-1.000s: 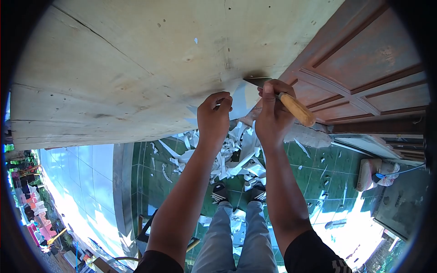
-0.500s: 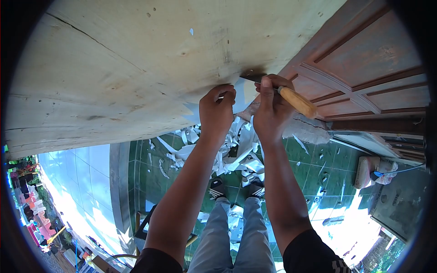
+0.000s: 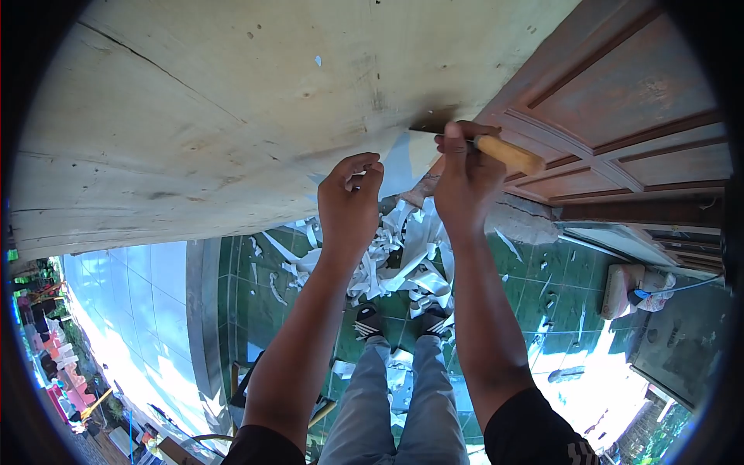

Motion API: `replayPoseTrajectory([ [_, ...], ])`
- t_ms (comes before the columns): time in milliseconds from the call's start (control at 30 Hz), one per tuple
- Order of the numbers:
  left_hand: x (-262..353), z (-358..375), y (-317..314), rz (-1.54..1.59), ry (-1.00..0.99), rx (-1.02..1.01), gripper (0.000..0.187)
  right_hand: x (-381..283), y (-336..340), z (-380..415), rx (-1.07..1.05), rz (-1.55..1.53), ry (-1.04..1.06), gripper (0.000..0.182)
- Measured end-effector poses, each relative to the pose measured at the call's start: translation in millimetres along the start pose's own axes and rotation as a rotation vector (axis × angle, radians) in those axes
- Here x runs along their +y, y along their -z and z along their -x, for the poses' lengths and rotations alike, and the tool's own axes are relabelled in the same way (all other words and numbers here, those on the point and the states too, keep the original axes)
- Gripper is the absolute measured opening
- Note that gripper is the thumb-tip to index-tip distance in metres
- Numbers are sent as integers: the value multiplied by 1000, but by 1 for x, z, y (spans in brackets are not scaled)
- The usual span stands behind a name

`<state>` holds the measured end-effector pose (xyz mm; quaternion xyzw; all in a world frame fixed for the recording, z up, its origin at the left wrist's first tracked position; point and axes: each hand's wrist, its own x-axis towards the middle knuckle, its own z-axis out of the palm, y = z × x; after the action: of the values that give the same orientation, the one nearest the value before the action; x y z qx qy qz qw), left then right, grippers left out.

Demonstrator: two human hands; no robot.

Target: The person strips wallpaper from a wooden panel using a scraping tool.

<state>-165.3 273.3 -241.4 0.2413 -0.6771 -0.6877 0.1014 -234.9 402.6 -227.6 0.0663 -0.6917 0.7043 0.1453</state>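
Note:
A large pale wooden panel (image 3: 232,101) fills the upper left, with a light blue patch (image 3: 398,167) near its lower edge. My right hand (image 3: 469,170) grips a knife by its yellow wooden handle (image 3: 510,154). The dark blade (image 3: 430,124) points left and lies close to the panel above the blue patch. My left hand (image 3: 350,198) is left of the patch, its fingers curled with thumb and index near each other; whether anything is between them is too small to tell.
White peeled scraps (image 3: 403,256) are heaped on the green tiled floor (image 3: 535,271) around my feet. A brown panelled door (image 3: 620,93) stands at the right. A chair (image 3: 240,384) is at lower left, and a pinkish block (image 3: 621,292) lies at right.
My left hand has moved left, away from the blue patch and my right hand. The knife and my right hand have shifted slightly right.

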Motion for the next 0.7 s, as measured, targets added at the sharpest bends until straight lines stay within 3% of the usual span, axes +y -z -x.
replayPoseTrajectory([
  [33, -2, 4, 3, 9, 12, 2, 29, 2, 0, 4, -20, 45, -123, 18],
  [167, -22, 16, 14, 26, 51, 13, 29, -12, -3, 4, 95, -181, 62, 18],
  [267, -34, 24, 17, 26, 129, 11, 30, 12, -3, 10, -36, 26, -154, 18],
  [400, -39, 27, 18, 15, 142, 2, 31, 5, -12, 14, 100, -201, 100, 16],
  [500, -35, 26, 20, 7, 142, -12, 32, 14, -11, 17, -25, -58, -59, 15],
  [600, -36, 24, 24, 6, 118, -12, 32, 8, -10, 19, 32, -153, 77, 15],
  [700, -40, 21, 28, 0, 110, -1, 31, 12, -12, 19, 21, -177, 23, 13],
])
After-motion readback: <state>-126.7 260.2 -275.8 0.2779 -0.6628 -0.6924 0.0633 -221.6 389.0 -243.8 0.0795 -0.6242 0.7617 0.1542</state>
